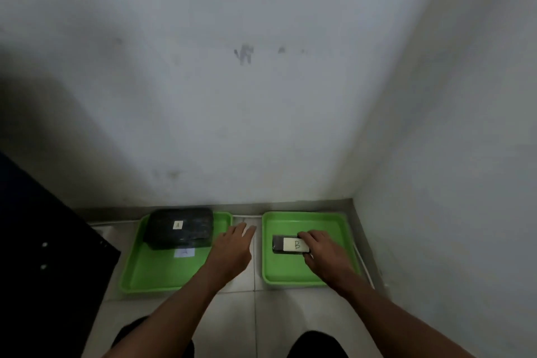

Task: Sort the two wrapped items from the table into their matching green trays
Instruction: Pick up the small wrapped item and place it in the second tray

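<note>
The right hand [322, 253] grasps the small wrapped item [286, 245] (labelled B) inside the right green tray [290, 273]. The left hand [232, 250] hovers flat, fingers spread and holding nothing, just right of the large wrapped item [180, 228] in the left green tray [157, 273].

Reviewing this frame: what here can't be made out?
All in the head view:
- Label on the left tray floor: partly under the big package, blurred, letter unreadable.
- Label on the big package: too small and blurred to read.
- Right end of the small package: covered by the right hand, so grip unclear.
- Dark object at left: cut off by the edge, unidentifiable.
- Left hand: open between the trays; floor contact unclear.
</note>
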